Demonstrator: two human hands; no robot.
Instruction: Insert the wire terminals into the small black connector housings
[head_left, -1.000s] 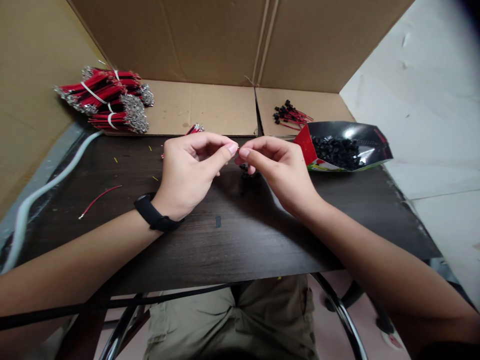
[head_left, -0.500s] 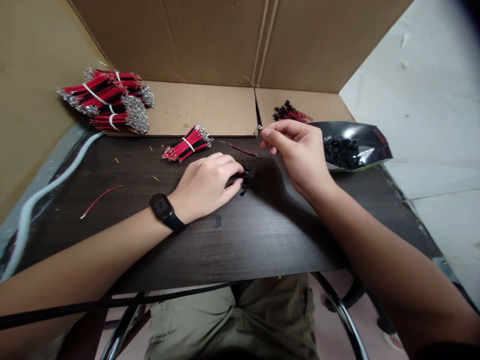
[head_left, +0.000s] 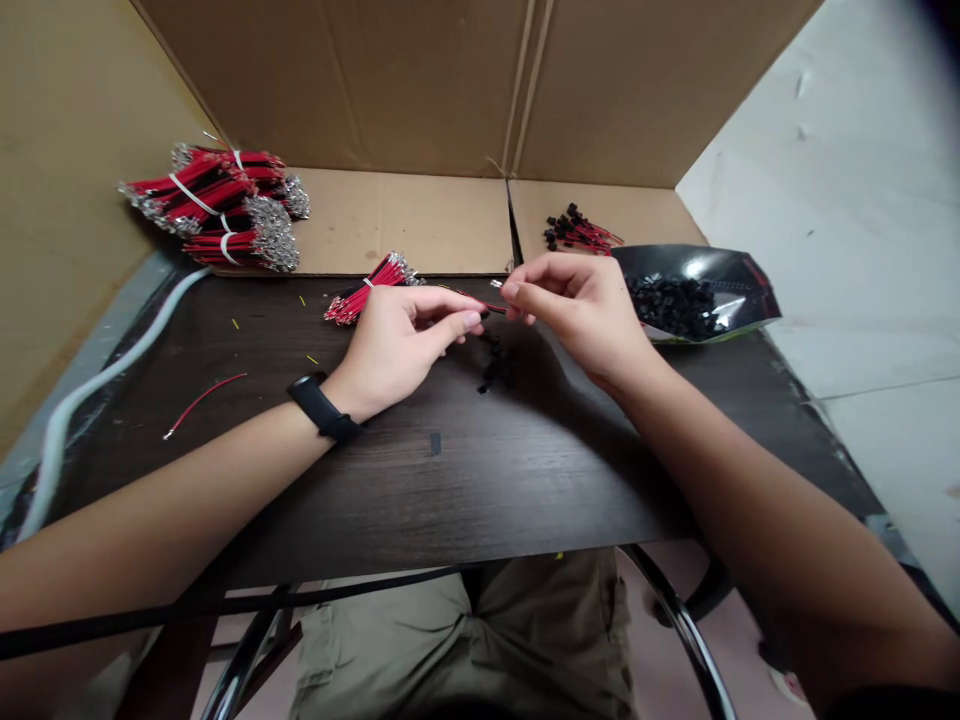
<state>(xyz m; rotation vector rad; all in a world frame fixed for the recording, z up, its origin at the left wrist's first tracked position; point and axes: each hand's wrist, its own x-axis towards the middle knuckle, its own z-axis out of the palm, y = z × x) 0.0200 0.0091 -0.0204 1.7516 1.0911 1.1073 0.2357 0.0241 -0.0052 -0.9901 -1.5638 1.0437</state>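
Note:
My left hand [head_left: 409,335] is closed in a pinch on a small black connector [head_left: 484,313], raised a little above a pile of black connectors [head_left: 493,365]. Facing it from the right, my right hand [head_left: 577,305] pinches a wire whose silvery end [head_left: 496,284] sticks out past the fingertips; most of it is hidden by the fingers. Behind the fingertips a loose red and black wire [head_left: 472,297] lies on the table. A tied bundle of red and black wires [head_left: 375,285] is partly covered by my left hand.
Tied wire bundles [head_left: 225,205] are stacked at the back left. Wires with black connectors [head_left: 581,230] lie on the cardboard [head_left: 420,215], beside a black bag [head_left: 739,290] of connectors. A single red wire [head_left: 202,400] and yellow bits are on the dark table [head_left: 510,490].
My left hand has lifted from the connector pile with a connector between its fingertips and turned toward my right hand. My right hand has shifted slightly left.

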